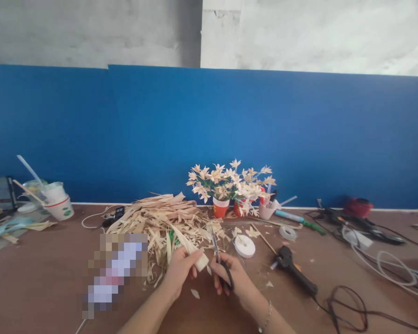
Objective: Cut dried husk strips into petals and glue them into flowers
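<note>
My left hand (183, 268) pinches a strip of pale dried corn husk (201, 262), its cut end pointing right. Fingers of my right hand (230, 271) are through the handles of a pair of scissors (225, 273), whose blades point up and away, just right of the husk. A small cut husk piece (195, 293) lies on the table below my hands. Behind the left hand spreads a heap of dried husks (160, 213). A white roll of tape (244, 246) lies beyond my right hand.
Husk flowers (230, 181) stand in red paper cups (220, 208) along the blue partition (209, 120). On the right lie a black glue gun (296, 271), a clear tape roll (288, 233) and cables (355, 306). At far left stands a paper cup (60, 208).
</note>
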`<state>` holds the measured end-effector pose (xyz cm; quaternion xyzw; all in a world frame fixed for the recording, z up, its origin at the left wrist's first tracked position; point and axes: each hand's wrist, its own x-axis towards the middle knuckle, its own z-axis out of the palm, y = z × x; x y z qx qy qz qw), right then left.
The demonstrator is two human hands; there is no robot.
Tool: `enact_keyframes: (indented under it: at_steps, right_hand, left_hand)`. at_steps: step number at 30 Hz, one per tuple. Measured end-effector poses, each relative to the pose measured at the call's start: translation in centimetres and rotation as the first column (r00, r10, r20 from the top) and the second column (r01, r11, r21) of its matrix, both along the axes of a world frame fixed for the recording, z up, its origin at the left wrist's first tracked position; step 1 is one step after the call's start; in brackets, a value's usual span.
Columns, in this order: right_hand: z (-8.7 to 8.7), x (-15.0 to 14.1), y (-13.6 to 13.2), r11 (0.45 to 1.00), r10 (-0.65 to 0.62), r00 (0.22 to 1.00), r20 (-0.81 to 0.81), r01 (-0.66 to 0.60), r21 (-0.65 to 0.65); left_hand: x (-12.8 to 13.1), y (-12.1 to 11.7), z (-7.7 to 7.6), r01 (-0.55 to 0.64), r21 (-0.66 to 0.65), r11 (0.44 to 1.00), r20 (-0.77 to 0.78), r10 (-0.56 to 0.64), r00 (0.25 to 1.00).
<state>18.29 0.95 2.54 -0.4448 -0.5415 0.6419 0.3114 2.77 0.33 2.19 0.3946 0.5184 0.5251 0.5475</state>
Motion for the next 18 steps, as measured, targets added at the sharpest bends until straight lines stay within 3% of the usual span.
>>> enact_keyframes:
  at_steps: [3,7,18]
  right_hand:
    - [0.0,0.0,-0.5,0.995,0.102,0.994,-0.026,-0.102,-0.019]
    - [-0.1,-0.4,-1.2,0.977,0.21,0.977,-0.046,-0.212,-0.039]
    - [-1.0,-1.0,-1.2,0.982,0.185,0.983,0.017,-0.184,-0.038]
  left_hand:
    - [-0.3,0.3,0.0,-0.125,0.017,0.992,0.03,0.124,0.992]
    - [-0.5,0.3,0.1,-0.202,0.03,0.979,0.037,0.201,0.979]
    - [-0.1,0.2,-0.1,-0.216,0.04,0.976,0.041,0.215,0.976]
